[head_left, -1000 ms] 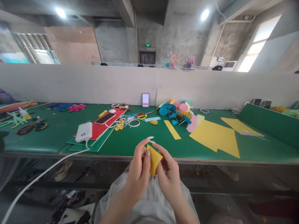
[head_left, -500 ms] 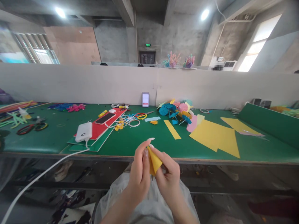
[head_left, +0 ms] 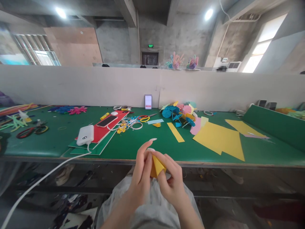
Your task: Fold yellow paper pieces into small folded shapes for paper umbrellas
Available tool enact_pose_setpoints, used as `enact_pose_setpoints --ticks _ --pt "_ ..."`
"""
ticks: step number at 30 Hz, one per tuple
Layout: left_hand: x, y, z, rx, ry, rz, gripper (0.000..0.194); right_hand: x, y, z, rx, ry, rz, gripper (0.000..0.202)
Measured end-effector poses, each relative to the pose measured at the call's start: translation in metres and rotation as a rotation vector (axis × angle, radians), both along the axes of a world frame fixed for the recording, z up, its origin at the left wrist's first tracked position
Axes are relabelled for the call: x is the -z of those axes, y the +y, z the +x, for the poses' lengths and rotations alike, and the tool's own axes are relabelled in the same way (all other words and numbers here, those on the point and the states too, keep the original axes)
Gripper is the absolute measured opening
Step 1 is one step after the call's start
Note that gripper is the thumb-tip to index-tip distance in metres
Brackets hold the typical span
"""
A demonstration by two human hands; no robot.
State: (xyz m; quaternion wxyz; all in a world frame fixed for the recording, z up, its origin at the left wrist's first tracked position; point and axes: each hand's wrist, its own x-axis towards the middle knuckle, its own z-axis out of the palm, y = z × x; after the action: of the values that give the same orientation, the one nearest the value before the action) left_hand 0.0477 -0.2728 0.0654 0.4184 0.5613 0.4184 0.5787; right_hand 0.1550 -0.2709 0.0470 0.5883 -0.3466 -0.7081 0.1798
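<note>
A small folded piece of yellow paper (head_left: 157, 166) is held between both hands, just in front of the table's near edge and above my lap. My left hand (head_left: 142, 173) pinches its left side, with the index finger raised and bent over the top. On the other side, my right hand (head_left: 172, 174) grips the paper between thumb and fingers. The fingers cover part of the folds. Beyond the hands, a yellow paper strip (head_left: 175, 132) lies on the green table (head_left: 133, 144).
A large yellow sheet (head_left: 220, 140) lies at right. Paper umbrellas (head_left: 171, 112) are heaped behind. Scissors (head_left: 145, 118), paper scraps (head_left: 156, 121) and tape rings (head_left: 137, 126) sit mid-table. At left are a white power bank (head_left: 85, 135) with its cable, a phone (head_left: 107, 121) and red board (head_left: 98, 133).
The yellow paper has turned a little in my fingers and shows a different fold. My left fingertips have shifted slightly left, and my right fingers have moved along the paper's edge.
</note>
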Motion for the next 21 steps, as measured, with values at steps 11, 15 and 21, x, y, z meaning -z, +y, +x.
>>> enact_pose_setpoints --ticks 11,15,21 --pt "-0.009 0.003 -0.010 0.262 -0.081 -0.134 0.044 -0.002 -0.005 0.010 -0.136 0.008 -0.033 0.045" --pt "-0.011 0.004 -0.013 0.230 -0.091 -0.144 0.042 -0.005 -0.005 0.013 -0.265 0.158 -0.236 0.046" --pt "-0.012 0.007 -0.013 0.298 -0.077 -0.084 0.049 -0.011 -0.001 0.007 -0.412 0.303 -0.574 0.055"
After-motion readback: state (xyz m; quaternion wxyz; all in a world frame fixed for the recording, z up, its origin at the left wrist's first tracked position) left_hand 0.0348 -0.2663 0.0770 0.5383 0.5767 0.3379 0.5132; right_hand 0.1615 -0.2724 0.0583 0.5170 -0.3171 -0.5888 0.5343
